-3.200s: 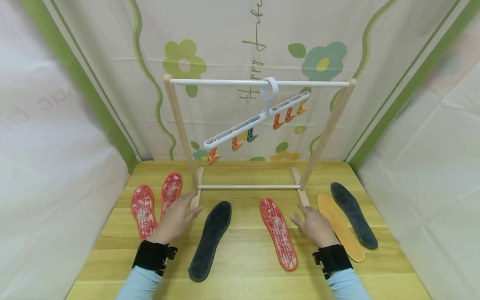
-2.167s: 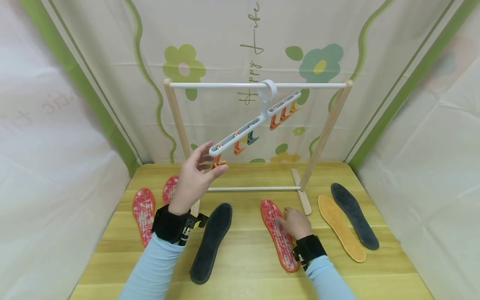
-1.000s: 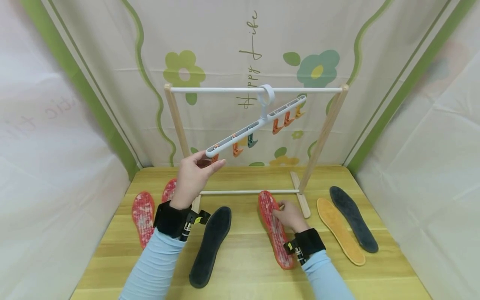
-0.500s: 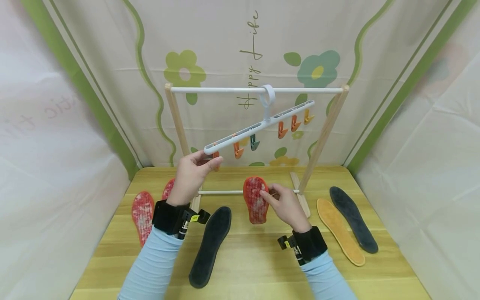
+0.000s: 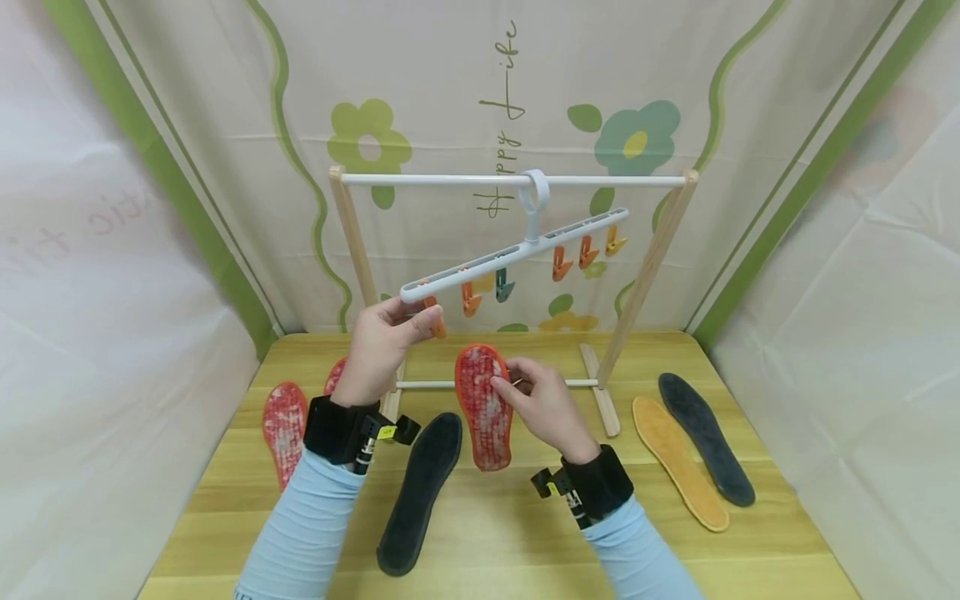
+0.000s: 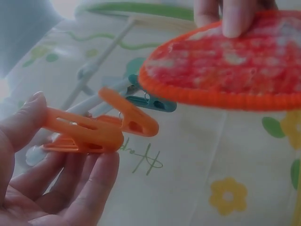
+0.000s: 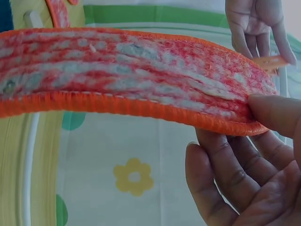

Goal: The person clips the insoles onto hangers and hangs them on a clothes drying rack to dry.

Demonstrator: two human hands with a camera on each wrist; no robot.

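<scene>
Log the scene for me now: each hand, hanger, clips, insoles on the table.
Left hand: pinches the end orange clip
Right hand: holds a red insole off the table
Hanger: hooked over the top bar
Clips: four orange, one green, one yellow; no insole in any
On table: two red insoles, one partly hidden; two dark insoles; one yellow insole

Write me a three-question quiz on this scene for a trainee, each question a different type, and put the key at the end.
1. Open question: What does the left hand pinch?
2. True or false: The right hand holds the yellow insole.
3. Fill in the blank: The hanger carries ____ clips.

Key
1. The orange clip at the end of the hanger.
2. False: it holds a red-and-white insole.
3. Six: four orange, one green, one yellow.
</scene>
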